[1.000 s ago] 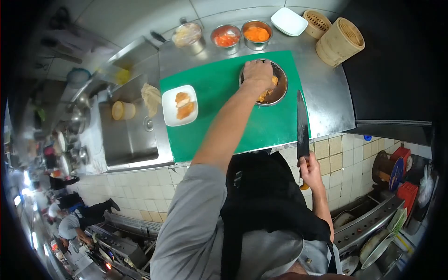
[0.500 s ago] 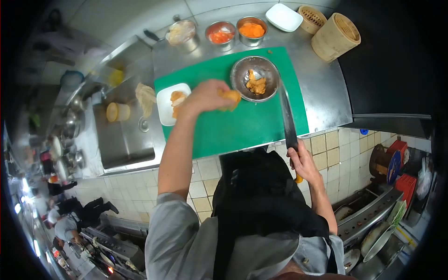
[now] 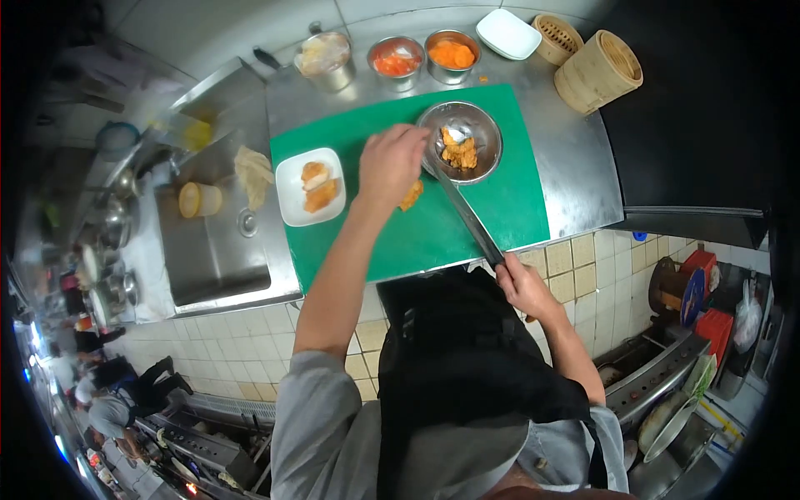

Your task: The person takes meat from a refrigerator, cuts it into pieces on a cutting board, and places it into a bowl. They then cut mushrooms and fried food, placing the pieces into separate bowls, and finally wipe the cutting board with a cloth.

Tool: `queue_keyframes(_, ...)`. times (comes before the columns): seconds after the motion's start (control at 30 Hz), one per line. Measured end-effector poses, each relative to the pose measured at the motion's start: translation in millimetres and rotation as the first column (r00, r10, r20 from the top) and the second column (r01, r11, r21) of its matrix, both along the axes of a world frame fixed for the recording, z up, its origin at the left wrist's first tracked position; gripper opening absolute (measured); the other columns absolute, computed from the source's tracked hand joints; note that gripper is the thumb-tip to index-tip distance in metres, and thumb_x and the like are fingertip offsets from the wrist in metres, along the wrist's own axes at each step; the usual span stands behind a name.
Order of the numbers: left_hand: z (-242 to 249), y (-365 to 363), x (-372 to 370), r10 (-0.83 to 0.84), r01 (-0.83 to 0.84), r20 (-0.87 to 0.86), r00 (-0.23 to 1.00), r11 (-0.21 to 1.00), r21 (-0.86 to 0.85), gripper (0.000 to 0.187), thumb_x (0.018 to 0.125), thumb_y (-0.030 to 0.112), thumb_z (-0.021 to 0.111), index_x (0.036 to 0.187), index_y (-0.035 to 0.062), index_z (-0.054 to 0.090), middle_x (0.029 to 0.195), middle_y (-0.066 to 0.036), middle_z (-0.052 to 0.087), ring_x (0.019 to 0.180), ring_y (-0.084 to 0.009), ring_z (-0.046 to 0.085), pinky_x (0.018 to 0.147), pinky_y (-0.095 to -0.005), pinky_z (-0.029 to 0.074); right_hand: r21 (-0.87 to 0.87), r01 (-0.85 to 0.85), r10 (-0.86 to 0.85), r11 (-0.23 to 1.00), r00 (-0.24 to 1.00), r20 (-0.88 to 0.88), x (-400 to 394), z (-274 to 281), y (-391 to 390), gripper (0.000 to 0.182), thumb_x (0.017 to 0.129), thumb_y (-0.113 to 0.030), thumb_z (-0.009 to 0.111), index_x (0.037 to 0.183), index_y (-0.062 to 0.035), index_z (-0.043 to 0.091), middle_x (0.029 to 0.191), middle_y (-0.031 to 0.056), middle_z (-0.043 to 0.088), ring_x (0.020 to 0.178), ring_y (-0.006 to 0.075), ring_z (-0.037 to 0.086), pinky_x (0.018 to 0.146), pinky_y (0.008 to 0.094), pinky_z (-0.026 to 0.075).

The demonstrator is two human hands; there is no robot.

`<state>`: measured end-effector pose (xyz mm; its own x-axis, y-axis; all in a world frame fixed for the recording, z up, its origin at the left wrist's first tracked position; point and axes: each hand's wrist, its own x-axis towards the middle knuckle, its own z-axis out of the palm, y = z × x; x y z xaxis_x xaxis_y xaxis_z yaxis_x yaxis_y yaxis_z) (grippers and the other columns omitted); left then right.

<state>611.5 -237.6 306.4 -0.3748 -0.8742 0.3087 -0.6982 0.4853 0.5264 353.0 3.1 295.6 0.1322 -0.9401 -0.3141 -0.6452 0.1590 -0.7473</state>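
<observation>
My left hand point(image 3: 392, 162) is over the green cutting board point(image 3: 367, 242), fingers bent together at the left rim of a steel bowl point(image 3: 497, 150) and close to the knife tip. What the fingertips hold, if anything, is hidden. A golden-brown fried piece point(image 3: 412, 196) lies on the board beside that hand, partly covered by it. More fried pieces point(image 3: 459, 153) sit inside the bowl. My right hand point(image 3: 525, 287) is closed around the dark handle of a long knife point(image 3: 468, 215), its blade slanting up to the bowl's edge. A white square dish point(image 3: 286, 193) on the left holds fried pieces point(image 3: 319, 192).
Along the wall stand a steel container of pale food point(image 3: 325, 60), tubs of red point(image 3: 396, 63) and orange slices point(image 3: 452, 55), a white dish point(image 3: 507, 33) and bamboo steamers point(image 3: 587, 77). A sink point(image 3: 212, 262) is on the left. Another person point(image 3: 112, 415) is far off, lower left.
My left hand has moved right and up to the bowl rim; the fried piece it carried now lies on the board. The knife has swung left, its tip now at the bowl's left side.
</observation>
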Motion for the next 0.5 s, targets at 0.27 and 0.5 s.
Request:
queue_keyframes(0.27,-24.5,-67.5,-85.3,-0.305,0.32,0.717,0.627,0.94,0.12,0.028,0.09,0.007,0.066,0.114,0.018,0.077,0.116,-0.008,0.07,0.111,-0.0252,0.066,0.097,-0.0422,0.05,0.121,0.124,-0.127,0.985,0.992,0.016,-28.0,-8.7,59.5,0.018,0.106,-0.018,0.058,0.108,-0.0029,0.048,0.08,0.0311,0.064,0.082,0.055,0.064,0.066,0.0563,0.049)
queue_keyframes(0.5,17.2,-70.2,-52.6,-0.289,0.188,0.407,0.867,0.944,0.27,0.026,0.094,0.025,0.071,0.118,0.0148,0.076,0.115,-0.012,0.069,0.111,-0.0308,0.066,0.098,-0.0449,0.051,0.192,0.28,-0.291,0.941,0.956,0.034,-46.7,-19.2,88.8,0.018,0.107,-0.019,0.058,0.108,-0.0038,0.048,0.079,0.0285,0.065,0.077,0.0532,0.064,0.065,0.051,0.05)
